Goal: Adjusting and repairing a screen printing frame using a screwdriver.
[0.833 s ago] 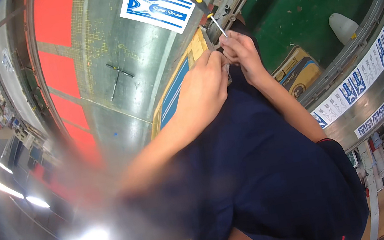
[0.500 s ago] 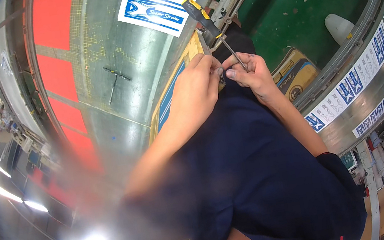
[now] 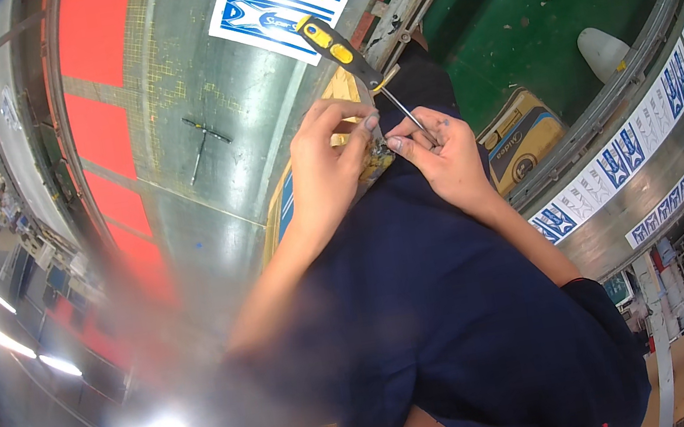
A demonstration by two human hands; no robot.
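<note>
My right hand (image 3: 447, 158) is closed around the shaft of a screwdriver (image 3: 340, 50). Its black and yellow handle points up and to the left, away from my fingers. The thumb and forefinger of that hand also meet at a small spot facing my left hand. My left hand (image 3: 326, 163) is closed, its thumb and forefinger pinched at something too small to make out. Just below the fingertips lie small, partly hidden metallic pieces (image 3: 372, 165). Under my left hand is a wooden frame (image 3: 272, 228) with a blue panel, partly covered by the hand and my dark clothing.
On the long metal table (image 3: 206, 190) to the left lie red sheets (image 3: 105, 138), a thin black cross-shaped tool (image 3: 206, 132) and a blue-and-white printed sheet (image 3: 284, 1). A cardboard box (image 3: 525, 137) sits on the green floor. Printed sheets (image 3: 610, 173) line another table at right.
The screwdriver handle has swung left and downward. My hands have moved slightly apart, the left one shifting left, uncovering the small metallic pieces.
</note>
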